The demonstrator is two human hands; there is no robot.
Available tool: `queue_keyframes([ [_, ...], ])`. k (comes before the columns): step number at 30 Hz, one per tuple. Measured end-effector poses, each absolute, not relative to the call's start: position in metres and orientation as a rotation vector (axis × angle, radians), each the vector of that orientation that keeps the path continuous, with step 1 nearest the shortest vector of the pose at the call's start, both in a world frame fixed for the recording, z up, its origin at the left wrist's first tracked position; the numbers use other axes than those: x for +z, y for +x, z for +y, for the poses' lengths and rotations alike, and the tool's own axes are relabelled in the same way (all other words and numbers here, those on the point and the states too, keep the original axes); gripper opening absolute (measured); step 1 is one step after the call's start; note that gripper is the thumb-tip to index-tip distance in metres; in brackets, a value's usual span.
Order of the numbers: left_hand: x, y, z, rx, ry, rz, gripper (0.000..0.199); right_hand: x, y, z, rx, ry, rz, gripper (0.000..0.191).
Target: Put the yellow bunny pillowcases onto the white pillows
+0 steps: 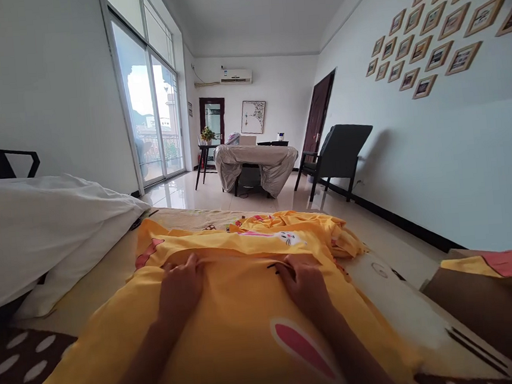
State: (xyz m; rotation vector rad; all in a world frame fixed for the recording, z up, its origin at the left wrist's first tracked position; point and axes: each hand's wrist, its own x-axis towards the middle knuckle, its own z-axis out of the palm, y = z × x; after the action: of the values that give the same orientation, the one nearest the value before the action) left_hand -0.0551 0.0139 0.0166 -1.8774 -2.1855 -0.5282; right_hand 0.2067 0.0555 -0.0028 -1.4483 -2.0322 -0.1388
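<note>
A yellow bedding cover [236,325] with a white-and-pink rabbit print spreads across the surface in front of me. My left hand [181,285] is closed on its upper edge, thumb and fingers pinching the cloth. To the right, my right hand [303,282] grips the same edge, with its fingertips partly tucked under the fabric. The edge is stretched between both hands, slightly lifted. Just beyond it lies another part of yellow cloth with a rabbit face [289,237]. A bunched heap of yellow fabric [343,235] is at the far right.
A white quilt [53,227] is piled at the left. The cream patterned sheet [396,317] lies underneath. A brown box [485,309] with yellow-and-pink cloth stands at the right. Farther off are a covered table [255,153], a dark chair [340,155] and a plant stand [205,151].
</note>
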Motion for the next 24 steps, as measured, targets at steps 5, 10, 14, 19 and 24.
queue_keyframes([
  [5, 0.007, -0.055, 0.014, -0.877, -1.655, -1.805, 0.038, -0.012, 0.211, 0.06, -0.415, -1.162, -1.808, 0.021],
  [10, 0.002, -0.065, 0.026, -1.041, -1.865, -1.936, 0.054, -0.012, 0.208, 0.059, -0.582, -1.197, -1.876, 0.037],
  [14, 0.004, -0.079, 0.034, -1.191, -1.963, -2.213, 0.042, -0.012, 0.208, 0.058, -0.467, -1.253, -2.004, 0.047],
  [19, 0.006, -0.083, 0.033, -1.065, -1.867, -2.207, 0.032, -0.012, 0.209, 0.057, -0.354, -1.233, -2.025, 0.039],
  [24, 0.005, -0.082, 0.029, -1.144, -1.842, -2.079, 0.024, -0.008, 0.207, 0.053, -0.348, -1.191, -2.104, 0.022],
])
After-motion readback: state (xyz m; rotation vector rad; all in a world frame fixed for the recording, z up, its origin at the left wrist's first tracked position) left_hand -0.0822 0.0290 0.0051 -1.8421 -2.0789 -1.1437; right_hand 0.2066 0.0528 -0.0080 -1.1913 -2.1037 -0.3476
